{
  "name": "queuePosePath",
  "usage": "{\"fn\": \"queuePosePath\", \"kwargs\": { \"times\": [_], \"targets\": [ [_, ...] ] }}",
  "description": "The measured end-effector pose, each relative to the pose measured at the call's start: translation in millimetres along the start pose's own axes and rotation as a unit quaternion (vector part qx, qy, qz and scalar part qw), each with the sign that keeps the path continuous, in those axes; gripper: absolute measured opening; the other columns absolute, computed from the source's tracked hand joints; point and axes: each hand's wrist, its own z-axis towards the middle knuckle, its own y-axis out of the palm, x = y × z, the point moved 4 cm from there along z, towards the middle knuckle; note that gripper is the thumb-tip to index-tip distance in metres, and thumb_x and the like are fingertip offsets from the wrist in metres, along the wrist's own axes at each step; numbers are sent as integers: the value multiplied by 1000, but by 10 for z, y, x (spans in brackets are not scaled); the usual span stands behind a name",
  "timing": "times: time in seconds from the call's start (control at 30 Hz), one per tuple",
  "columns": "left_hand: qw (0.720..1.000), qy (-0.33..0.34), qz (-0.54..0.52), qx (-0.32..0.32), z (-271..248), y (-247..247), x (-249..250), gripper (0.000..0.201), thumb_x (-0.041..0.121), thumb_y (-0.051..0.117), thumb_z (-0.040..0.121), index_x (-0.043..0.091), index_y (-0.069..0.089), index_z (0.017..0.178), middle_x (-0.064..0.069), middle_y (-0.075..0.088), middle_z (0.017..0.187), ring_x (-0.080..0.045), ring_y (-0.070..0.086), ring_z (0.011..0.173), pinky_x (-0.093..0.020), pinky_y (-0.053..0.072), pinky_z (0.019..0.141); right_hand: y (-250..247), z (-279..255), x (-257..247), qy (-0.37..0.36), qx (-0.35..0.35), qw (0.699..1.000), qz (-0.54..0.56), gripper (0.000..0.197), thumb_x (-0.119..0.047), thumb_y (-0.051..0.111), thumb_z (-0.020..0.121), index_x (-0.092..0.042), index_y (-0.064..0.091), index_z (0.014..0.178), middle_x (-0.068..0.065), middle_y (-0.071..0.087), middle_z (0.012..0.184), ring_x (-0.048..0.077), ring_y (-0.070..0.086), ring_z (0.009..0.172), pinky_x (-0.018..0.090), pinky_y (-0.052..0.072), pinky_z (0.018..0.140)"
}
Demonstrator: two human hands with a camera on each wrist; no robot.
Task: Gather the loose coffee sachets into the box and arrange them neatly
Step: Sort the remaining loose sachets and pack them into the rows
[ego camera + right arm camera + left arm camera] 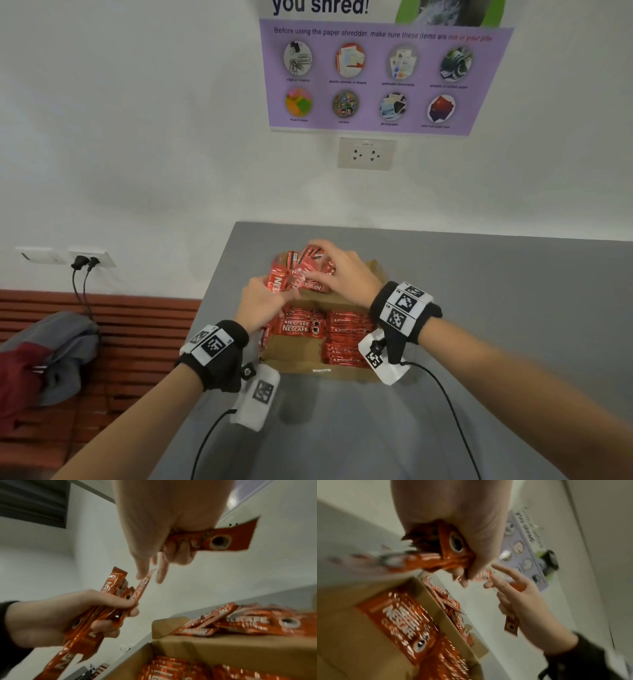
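An open brown cardboard box (pixel 301 365) sits on the grey table. Red Nescafe sachets lie in neat rows (pixel 346 339) inside it. A loose pile of sachets (pixel 301 263) rests on the box's far flap. My left hand (pixel 270 298) grips a bundle of several sachets (pixel 96 616) above the box. My right hand (pixel 325 270) hovers over the pile, holding one sachet (pixel 223 540) under its curled fingers. Its thumb and forefinger pinch the tip of another sachet (pixel 144 582) that stands in the left hand's bundle. Both hands also show in the left wrist view, blurred.
The table (pixel 479 308) meets the white wall behind the pile, with a socket (pixel 366 154) and a purple poster (pixel 376 78) above. Its left edge drops to a wooden bench (pixel 120 325) holding a grey and red garment (pixel 51 356). Wrist cables trail towards me.
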Motion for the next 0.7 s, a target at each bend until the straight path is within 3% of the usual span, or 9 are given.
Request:
{"fn": "queuePosePath", "kwargs": {
  "times": [0.07,0.13,0.2,0.23,0.3,0.37,0.5,0.6,0.7],
  "targets": [
    [996,-15,-85,28,1,-9,-23,4,13,67,84,13,63,82,-5,68,77,-5,55,41,-20,47,46,48,-34,51,33,20,999,15,49,-40,61,85,-17,49,127,-4,67,94,9,62,69,25,52,70],
    [994,-12,-110,6,-12,40,-11,4,14,64,86,12,64,89,-8,69,83,-11,61,54,-25,52,56,180,-62,43,10,-6,1000,12,30,-37,58,89,-14,62,108,-4,67,92,12,63,75,28,52,74],
    [994,-7,-103,-28,-25,106,-3,13,16,63,87,10,65,98,-10,70,91,-20,66,71,-33,55,70,268,-67,21,-9,-8,999,30,19,-27,56,91,-11,66,91,-4,65,85,10,59,74,21,47,73],
    [995,-10,-98,-36,-26,116,-14,15,17,62,88,9,65,100,-10,70,91,-20,67,72,-33,56,71,282,-62,12,-13,0,999,37,17,-24,57,91,-9,65,87,-3,63,82,8,56,74,17,43,72],
    [995,-22,-86,-41,-23,92,-52,15,15,63,88,6,64,99,-8,68,83,-11,63,54,-24,53,56,282,-52,11,-11,7,999,34,17,-23,57,91,-8,65,86,-3,63,83,9,53,73,17,41,70],
    [998,-35,-59,-12,2,-9,-111,13,13,64,86,5,64,97,-3,65,74,-5,55,41,-18,46,45,287,-50,38,-10,-16,1000,-6,19,-24,56,92,-7,64,87,1,65,81,15,56,68,24,45,66],
    [992,-35,-78,88,59,-259,-156,10,6,65,84,8,64,94,-1,59,66,-8,48,42,-19,42,42,438,-88,-9,-37,-169,977,-126,20,-21,52,94,-6,65,93,7,66,81,16,57,61,20,45,55],
    [992,-13,-72,104,63,-281,-111,9,6,65,84,15,63,85,-3,61,71,-7,49,41,-19,44,43,586,-97,-125,-62,-240,946,-210,14,-19,57,89,-8,65,88,4,63,78,17,54,67,26,44,60],
    [994,-3,-52,97,53,-235,-88,4,9,64,85,12,63,84,-5,60,70,-11,50,47,-22,44,47,694,-56,-225,-79,-273,919,-273,10,-18,63,83,-10,66,88,7,66,89,23,59,80,30,45,64]
  ]
}}
